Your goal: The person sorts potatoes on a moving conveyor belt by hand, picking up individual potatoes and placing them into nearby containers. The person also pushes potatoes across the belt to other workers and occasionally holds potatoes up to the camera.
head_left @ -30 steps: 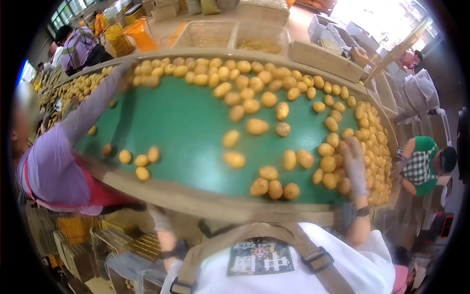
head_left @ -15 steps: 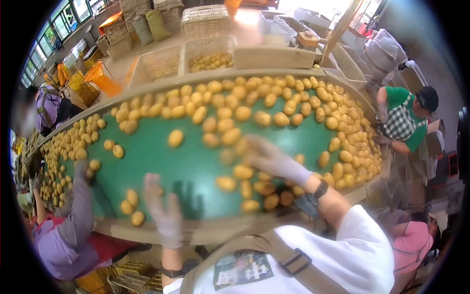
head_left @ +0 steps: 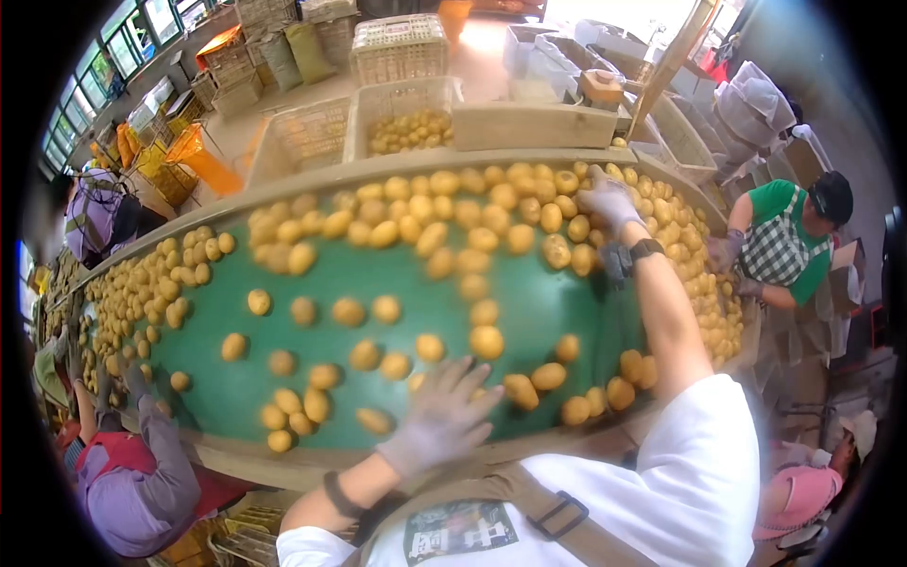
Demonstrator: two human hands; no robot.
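Observation:
Many yellow-brown potatoes (head_left: 487, 342) lie scattered over a green sorting table (head_left: 213, 321), with a dense band along its far side and a heap at the right. Near the front edge, my left hand (head_left: 442, 416), in a pale glove, is spread open with a few potatoes just beyond its fingers. My right hand (head_left: 609, 200), also gloved, reaches to the far right part of the table and touches potatoes there. Its fingers are partly blurred, and I cannot make out whether they grip one.
Beyond the far rim stand a crate of potatoes (head_left: 408, 132), an empty-looking crate (head_left: 300, 146) and a wooden tray (head_left: 534, 126). A co-worker in a green shirt (head_left: 779, 250) stands at the right end. Another in purple (head_left: 142, 487) works at the left.
My left hand has moved right along the front edge. My right hand has gone from mid-table to the far right. The potatoes near the front are more spread out.

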